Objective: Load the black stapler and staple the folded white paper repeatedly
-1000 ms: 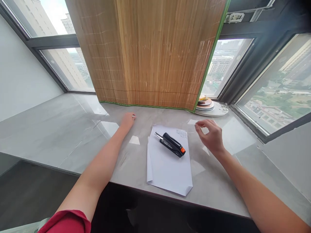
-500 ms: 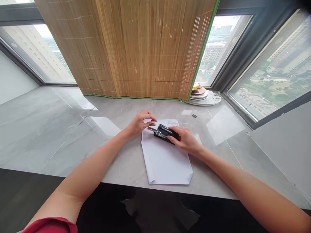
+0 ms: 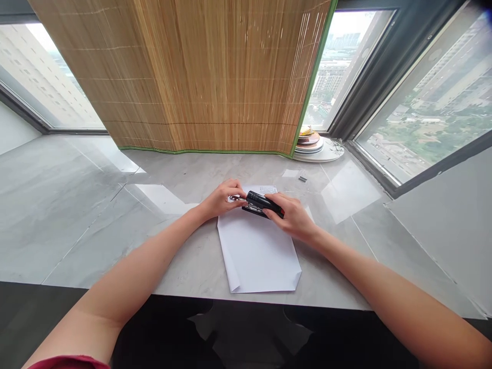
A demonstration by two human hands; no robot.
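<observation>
A black stapler [image 3: 264, 202] lies over the upper part of some white paper [image 3: 261, 256], with its metal slide [image 3: 233, 198] sticking out of the front end. My right hand [image 3: 292, 214] is closed around the stapler's rear, near a small red part. At the front end, my left hand [image 3: 222, 199] pinches the metal slide between thumb and fingers, which partly cover it. The paper's lower corners are folded, and printing shows near its top edge.
Small dark strips, apparently staples [image 3: 303, 179], lie on the grey tiled surface [image 3: 184, 256] beyond my right hand. Stacked plates [image 3: 320, 148] stand at the back right, beside a hanging bamboo blind [image 3: 200, 77]. Windows [image 3: 426, 107] border the surface.
My left fingers have closed on the stapler's metal slide, where before they hovered just above it. My right hand keeps its hold. The whole view has shifted slightly.
</observation>
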